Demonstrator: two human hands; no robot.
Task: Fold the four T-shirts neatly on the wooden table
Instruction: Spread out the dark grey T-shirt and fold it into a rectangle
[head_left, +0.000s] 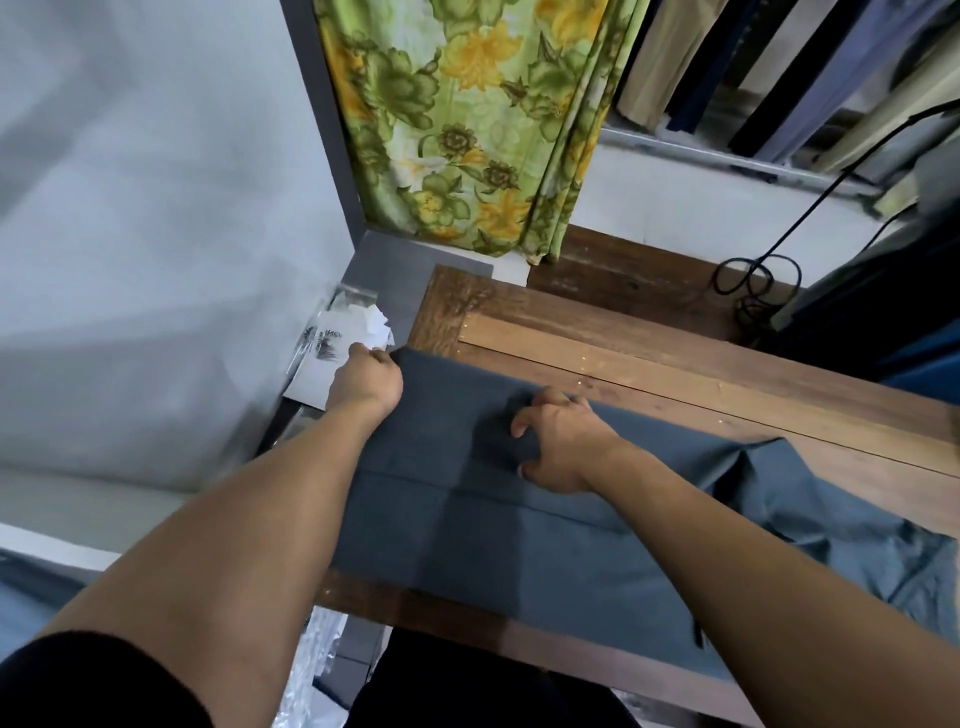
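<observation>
A grey-blue T-shirt (519, 540) lies across the near part of the wooden table (675, 364), partly folded, with its right end rumpled. My left hand (366, 382) pinches the shirt's far left corner at the table's left edge. My right hand (563, 447) grips the far folded edge of the cloth near the middle, fingers curled into the fabric. A crease runs across the shirt below both hands. No other T-shirt is plainly in view.
A green and yellow floral curtain (467, 130) hangs behind the table. A black cable (753, 275) coils on the table's far right. Dark blue cloth (893, 332) sits at the right edge. Plastic-wrapped papers (337, 343) lie on the floor at left, by the wall.
</observation>
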